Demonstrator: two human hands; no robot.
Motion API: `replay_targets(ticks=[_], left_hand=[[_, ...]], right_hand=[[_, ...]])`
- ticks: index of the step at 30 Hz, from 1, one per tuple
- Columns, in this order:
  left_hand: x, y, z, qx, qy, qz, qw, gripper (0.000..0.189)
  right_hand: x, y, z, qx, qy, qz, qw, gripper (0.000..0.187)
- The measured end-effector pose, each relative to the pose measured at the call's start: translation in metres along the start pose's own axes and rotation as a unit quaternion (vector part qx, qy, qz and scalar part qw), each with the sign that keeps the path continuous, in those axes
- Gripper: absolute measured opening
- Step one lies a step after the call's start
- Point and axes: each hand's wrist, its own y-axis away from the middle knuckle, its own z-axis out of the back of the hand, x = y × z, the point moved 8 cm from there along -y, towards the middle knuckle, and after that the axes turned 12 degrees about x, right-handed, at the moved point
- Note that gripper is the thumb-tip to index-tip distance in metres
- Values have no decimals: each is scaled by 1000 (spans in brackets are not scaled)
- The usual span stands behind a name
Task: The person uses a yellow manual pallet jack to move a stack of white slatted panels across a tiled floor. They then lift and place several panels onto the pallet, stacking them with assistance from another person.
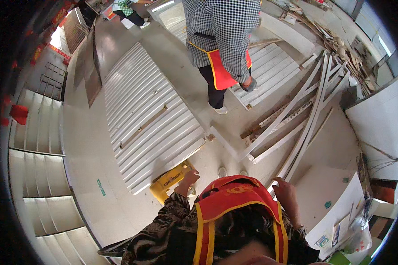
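Note:
My left hand [187, 180] is beside a yellow tool case or machine housing [169, 180] that bears lettering; whether the fingers touch or grip it is unclear. My right hand [283, 188] is held out on the other side of my red apron [235, 198], near the lower ends of long white strips [311, 122]. Its fingers are bent, and no object shows clearly in them. Ahead on the left, a large ribbed white panel [149, 112] lies on the floor, with a narrow brown strip [143, 127] across it.
A person in a checked shirt [215, 29] stands ahead beside a smaller slatted panel [272, 73]. Another person [127, 11] is farther back. Scrap wood [345, 53] lies at the upper right. Pale panels [43, 179] line the left, and a white board [338, 205] is at the right.

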Motion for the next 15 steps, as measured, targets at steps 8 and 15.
replay_targets(ticks=[8,15], left_hand=[[-21,-5,24,20,20,11,1000,30],[-17,-30,24,41,-15,-19,999,29]], right_hand=[[34,-5,-15,-8,39,5,999,30],[43,-1,-27,50,-6,-65,997,33]])
